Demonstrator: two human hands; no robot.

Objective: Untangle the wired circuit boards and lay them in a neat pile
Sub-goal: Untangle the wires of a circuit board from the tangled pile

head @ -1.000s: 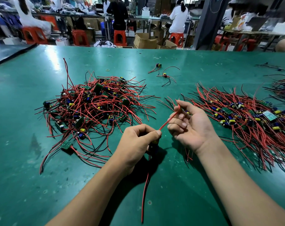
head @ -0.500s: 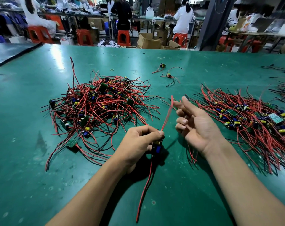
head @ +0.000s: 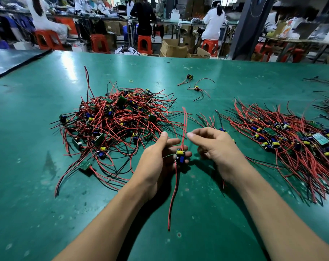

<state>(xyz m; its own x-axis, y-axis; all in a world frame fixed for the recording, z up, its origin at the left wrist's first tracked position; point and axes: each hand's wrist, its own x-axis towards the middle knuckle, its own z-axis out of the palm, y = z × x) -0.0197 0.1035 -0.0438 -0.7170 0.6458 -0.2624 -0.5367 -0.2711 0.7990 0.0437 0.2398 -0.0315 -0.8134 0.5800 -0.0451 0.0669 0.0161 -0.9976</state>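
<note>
- A second ago our right hand (head: 216, 149) was pinching the red wires (head: 184, 121) of one circuit board (head: 180, 156) and drawing them straight. Now it has let go and hovers just beside them, fingers loosely curled and holding nothing.
- Our left hand (head: 158, 159) has loosened too. The thumb, which was clamped over the board, is lifted away, and the board lies across the outstretched fingers.
- The wires now stand up free from the board in a nearly straight pair, and a red-and-black pair (head: 172, 196) trails down toward us over the desk (head: 47, 213).
- We judge this board to be free and ready to go onto the sorted pile (head: 291, 142) at our right, where the wires fan out roughly parallel.
- The tangled heap (head: 118, 125) at our left is still large, so we think most of the work remains.
- The board is small, stiff and green, with a yellow block and a blue cylinder on it.
- The wires are thin and springy with a glossy coating, and they hold their bends.
- The desk surface is a smooth green mat with a faint sheen and scattered scuff marks.
</note>
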